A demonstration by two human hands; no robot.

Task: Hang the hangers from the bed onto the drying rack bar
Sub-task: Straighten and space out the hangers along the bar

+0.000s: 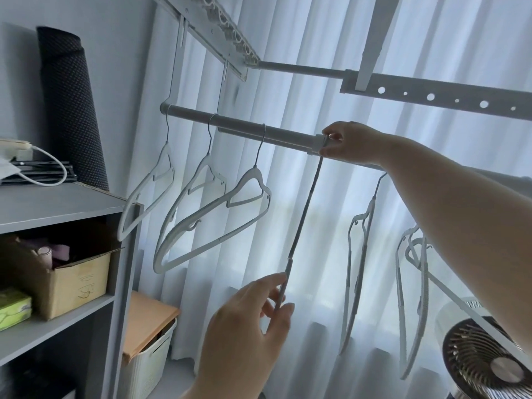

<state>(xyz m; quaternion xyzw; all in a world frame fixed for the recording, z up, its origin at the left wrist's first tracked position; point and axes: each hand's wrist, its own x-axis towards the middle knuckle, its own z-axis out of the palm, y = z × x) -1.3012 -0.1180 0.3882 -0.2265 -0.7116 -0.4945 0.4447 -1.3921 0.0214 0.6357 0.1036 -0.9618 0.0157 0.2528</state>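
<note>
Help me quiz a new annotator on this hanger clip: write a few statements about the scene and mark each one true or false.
1. Three hangers hang on the bar to the left of the right hand. True.
2. The left hand holds nothing. False: it pinches the lower end of the held hanger.
3. The right hand is up at the bar, gripping the top of the held hanger. True.
4. The fan stands on top of the shelf. False: it is low on the right, under the right arm.
5. The cardboard box sits inside a shelf compartment. True.
</note>
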